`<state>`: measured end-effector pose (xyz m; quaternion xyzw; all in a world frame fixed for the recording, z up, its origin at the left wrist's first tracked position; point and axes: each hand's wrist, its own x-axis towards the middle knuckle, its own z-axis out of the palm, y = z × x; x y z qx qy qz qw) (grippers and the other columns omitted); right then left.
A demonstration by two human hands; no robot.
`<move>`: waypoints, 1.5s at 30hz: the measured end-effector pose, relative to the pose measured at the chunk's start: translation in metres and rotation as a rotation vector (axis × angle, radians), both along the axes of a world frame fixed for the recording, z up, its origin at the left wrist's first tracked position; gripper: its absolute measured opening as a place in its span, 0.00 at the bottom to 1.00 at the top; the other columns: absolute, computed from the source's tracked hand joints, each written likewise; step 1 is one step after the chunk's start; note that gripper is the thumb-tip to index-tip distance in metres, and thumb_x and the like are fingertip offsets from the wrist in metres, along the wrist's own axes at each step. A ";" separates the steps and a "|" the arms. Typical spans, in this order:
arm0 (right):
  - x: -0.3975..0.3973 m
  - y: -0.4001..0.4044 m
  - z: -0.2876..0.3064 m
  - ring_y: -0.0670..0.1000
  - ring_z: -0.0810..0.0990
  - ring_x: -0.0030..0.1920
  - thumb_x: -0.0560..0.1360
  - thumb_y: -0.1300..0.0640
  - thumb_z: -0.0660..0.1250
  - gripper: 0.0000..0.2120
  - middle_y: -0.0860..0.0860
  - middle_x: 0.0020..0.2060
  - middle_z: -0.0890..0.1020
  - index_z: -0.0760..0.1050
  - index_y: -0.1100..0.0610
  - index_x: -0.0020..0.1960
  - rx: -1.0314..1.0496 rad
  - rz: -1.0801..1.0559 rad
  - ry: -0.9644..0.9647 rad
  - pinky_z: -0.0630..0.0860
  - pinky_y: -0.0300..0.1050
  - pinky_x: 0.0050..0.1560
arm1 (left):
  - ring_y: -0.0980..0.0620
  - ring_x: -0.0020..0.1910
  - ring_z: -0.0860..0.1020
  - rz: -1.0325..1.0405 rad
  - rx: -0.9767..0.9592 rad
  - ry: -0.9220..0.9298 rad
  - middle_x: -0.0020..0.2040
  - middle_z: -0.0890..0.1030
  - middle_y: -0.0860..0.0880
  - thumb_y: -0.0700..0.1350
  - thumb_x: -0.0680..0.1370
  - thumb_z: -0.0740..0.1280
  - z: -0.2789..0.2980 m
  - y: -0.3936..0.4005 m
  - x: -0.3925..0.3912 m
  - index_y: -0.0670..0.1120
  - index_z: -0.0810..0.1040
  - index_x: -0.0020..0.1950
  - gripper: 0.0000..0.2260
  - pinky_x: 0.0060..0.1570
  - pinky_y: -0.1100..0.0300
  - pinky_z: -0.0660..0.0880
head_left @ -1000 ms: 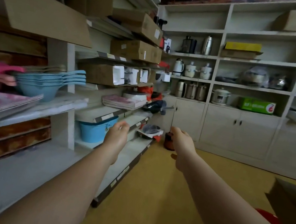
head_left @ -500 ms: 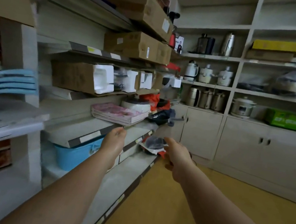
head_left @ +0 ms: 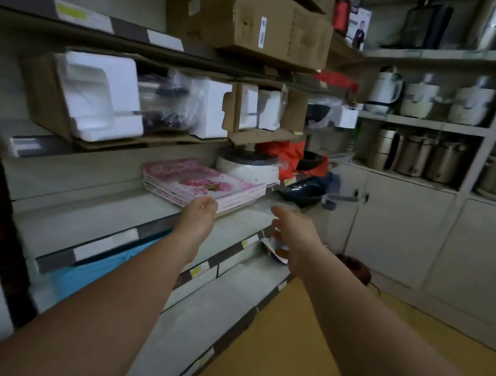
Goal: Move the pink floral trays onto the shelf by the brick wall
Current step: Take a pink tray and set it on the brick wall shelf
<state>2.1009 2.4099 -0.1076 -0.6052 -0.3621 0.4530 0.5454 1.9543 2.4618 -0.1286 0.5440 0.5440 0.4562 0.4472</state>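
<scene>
Lying just beyond the left hand [head_left: 199,212], pink floral trays [head_left: 201,184] sit stacked.

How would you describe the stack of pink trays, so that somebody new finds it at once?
Look at the grey shelving on the left wall, at the level under the opened cardboard boxes with white foam. The stack of pink floral trays lies flat there, just left of a round white pot. Nothing else nearby is flat, square and pink.
</scene>
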 end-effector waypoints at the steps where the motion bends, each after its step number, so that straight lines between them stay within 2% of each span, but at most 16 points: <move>1: 0.013 0.019 0.002 0.57 0.71 0.65 0.80 0.53 0.60 0.19 0.56 0.64 0.73 0.68 0.58 0.69 -0.011 0.021 -0.015 0.68 0.50 0.62 | 0.42 0.67 0.71 0.007 -0.008 0.006 0.69 0.72 0.44 0.48 0.82 0.55 0.002 0.018 0.013 0.47 0.69 0.70 0.17 0.67 0.48 0.67; 3: 0.037 0.059 0.007 0.56 0.71 0.64 0.80 0.54 0.60 0.21 0.56 0.66 0.72 0.66 0.59 0.72 -0.004 0.077 -0.044 0.68 0.51 0.63 | 0.40 0.67 0.70 0.032 -0.014 0.028 0.69 0.72 0.42 0.48 0.81 0.55 0.006 0.050 0.036 0.48 0.70 0.69 0.17 0.67 0.47 0.67; 5: 0.056 0.100 0.009 0.53 0.74 0.56 0.80 0.54 0.61 0.22 0.56 0.63 0.72 0.66 0.59 0.72 0.015 0.128 -0.070 0.71 0.48 0.57 | 0.42 0.66 0.71 0.059 -0.003 0.071 0.69 0.71 0.44 0.49 0.81 0.56 0.010 0.076 0.053 0.48 0.69 0.70 0.17 0.66 0.50 0.68; 9: 0.079 0.169 0.001 0.57 0.70 0.67 0.80 0.56 0.62 0.23 0.57 0.69 0.70 0.64 0.59 0.73 0.012 0.233 -0.319 0.68 0.46 0.59 | 0.44 0.66 0.70 0.116 0.021 0.243 0.69 0.70 0.44 0.48 0.81 0.59 0.010 0.126 0.073 0.46 0.68 0.71 0.18 0.63 0.57 0.67; 12: 0.091 0.220 -0.011 0.56 0.70 0.67 0.80 0.57 0.61 0.24 0.57 0.70 0.69 0.63 0.59 0.74 0.037 0.338 -0.546 0.68 0.44 0.64 | 0.43 0.64 0.72 0.124 0.028 0.354 0.68 0.72 0.44 0.49 0.81 0.59 0.005 0.169 0.083 0.46 0.68 0.70 0.18 0.63 0.56 0.68; 15: 0.099 0.267 -0.026 0.55 0.71 0.67 0.79 0.56 0.61 0.25 0.56 0.70 0.69 0.61 0.58 0.75 0.033 0.427 -0.733 0.68 0.43 0.64 | 0.43 0.63 0.73 0.131 0.007 0.474 0.67 0.73 0.43 0.49 0.82 0.58 -0.006 0.217 0.092 0.46 0.66 0.72 0.19 0.62 0.56 0.68; 19: 0.111 0.322 -0.037 0.55 0.69 0.69 0.79 0.55 0.62 0.26 0.56 0.71 0.69 0.60 0.57 0.75 0.032 0.574 -0.935 0.66 0.43 0.67 | 0.44 0.57 0.75 0.121 -0.046 0.602 0.66 0.74 0.42 0.49 0.82 0.58 -0.018 0.265 0.103 0.48 0.65 0.73 0.19 0.52 0.59 0.69; 26: 0.120 0.397 -0.055 0.57 0.74 0.64 0.78 0.57 0.62 0.24 0.58 0.65 0.74 0.63 0.57 0.73 0.149 0.787 -1.192 0.71 0.46 0.62 | 0.45 0.72 0.66 0.164 -0.199 0.778 0.74 0.65 0.44 0.50 0.81 0.59 -0.041 0.308 0.119 0.47 0.61 0.75 0.23 0.70 0.56 0.63; 29: 0.121 0.419 -0.066 0.58 0.73 0.64 0.77 0.58 0.63 0.24 0.58 0.64 0.74 0.64 0.58 0.72 0.242 0.870 -1.297 0.73 0.49 0.62 | 0.45 0.74 0.63 0.195 -0.275 0.864 0.76 0.62 0.45 0.51 0.81 0.58 -0.046 0.315 0.131 0.47 0.57 0.76 0.25 0.70 0.56 0.60; 33: 0.129 0.443 -0.080 0.58 0.67 0.69 0.77 0.60 0.62 0.26 0.58 0.68 0.70 0.61 0.59 0.73 0.368 0.964 -1.431 0.68 0.51 0.68 | 0.44 0.75 0.60 0.244 -0.368 0.924 0.77 0.59 0.44 0.50 0.82 0.57 -0.054 0.329 0.143 0.47 0.55 0.77 0.25 0.72 0.54 0.58; 36: 0.135 0.462 -0.083 0.58 0.63 0.71 0.77 0.61 0.61 0.28 0.58 0.70 0.66 0.57 0.59 0.75 0.425 1.002 -1.494 0.66 0.53 0.69 | 0.42 0.73 0.63 0.265 -0.418 0.990 0.76 0.62 0.43 0.49 0.82 0.56 -0.062 0.335 0.150 0.48 0.55 0.77 0.24 0.73 0.50 0.60; 39: 0.136 0.475 -0.085 0.58 0.59 0.73 0.77 0.61 0.58 0.30 0.56 0.73 0.62 0.51 0.57 0.77 0.372 1.065 -1.511 0.61 0.56 0.71 | 0.41 0.71 0.66 0.290 -0.453 1.108 0.74 0.65 0.42 0.48 0.82 0.54 -0.068 0.337 0.153 0.49 0.56 0.77 0.23 0.72 0.48 0.61; 41: 0.136 0.480 -0.088 0.58 0.62 0.72 0.79 0.60 0.55 0.26 0.57 0.71 0.66 0.55 0.56 0.76 0.342 1.104 -1.544 0.61 0.56 0.70 | 0.42 0.70 0.67 0.302 -0.450 1.150 0.73 0.66 0.42 0.47 0.82 0.54 -0.069 0.337 0.153 0.49 0.57 0.77 0.22 0.71 0.48 0.62; 43: 0.137 0.483 -0.089 0.58 0.69 0.67 0.80 0.60 0.55 0.21 0.57 0.66 0.71 0.63 0.56 0.72 0.382 1.091 -1.571 0.66 0.52 0.65 | 0.42 0.69 0.68 0.309 -0.441 1.190 0.72 0.67 0.42 0.46 0.82 0.54 -0.068 0.338 0.155 0.49 0.57 0.76 0.22 0.70 0.47 0.63; 45: 0.137 0.484 -0.087 0.57 0.72 0.64 0.80 0.60 0.55 0.18 0.56 0.63 0.75 0.68 0.56 0.69 0.426 1.055 -1.589 0.68 0.50 0.62 | 0.42 0.67 0.69 0.315 -0.436 1.232 0.70 0.69 0.41 0.46 0.82 0.54 -0.067 0.339 0.156 0.49 0.58 0.76 0.21 0.69 0.47 0.65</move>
